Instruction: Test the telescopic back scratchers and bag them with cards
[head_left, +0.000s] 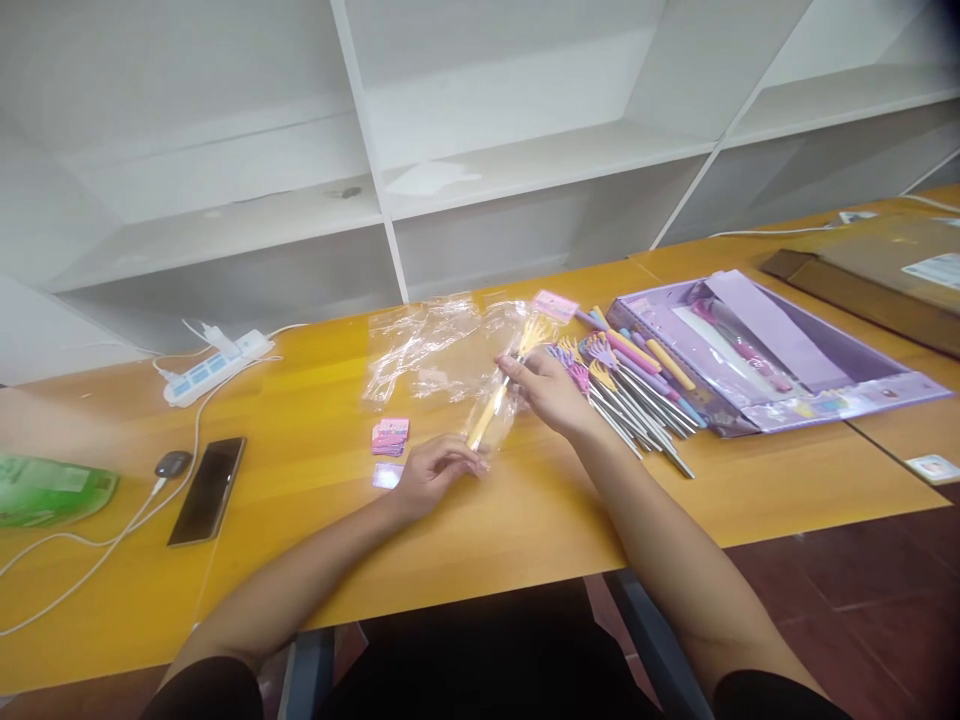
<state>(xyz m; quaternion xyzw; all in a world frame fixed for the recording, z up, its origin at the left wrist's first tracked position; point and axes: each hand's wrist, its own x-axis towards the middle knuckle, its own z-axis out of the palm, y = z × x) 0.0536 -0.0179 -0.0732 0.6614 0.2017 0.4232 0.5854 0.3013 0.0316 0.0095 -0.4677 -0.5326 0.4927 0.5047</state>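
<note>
My right hand (546, 387) pinches a yellow back scratcher (491, 410) with a metal rod, which is inside a clear plastic bag with a pink header card (555, 306). At the lower end of the bag, my left hand (437, 474) has its fingers closed around the yellow handle's end. Clear plastic bags (420, 350) lie flat behind my hands. A small stack of pink cards (390, 436) and a shiny card (387, 475) rest beside my left hand. To the right is a pile of metal-rod scratchers (637, 400) with colored claws.
A purple box (810, 400) stands open at the right, near a cardboard box (862, 280). On the left are a power strip (217, 370), a phone (208, 492), white cables, a black charger piece (172, 464) and a green packet (56, 490). White shelves (525, 170) rise behind the table.
</note>
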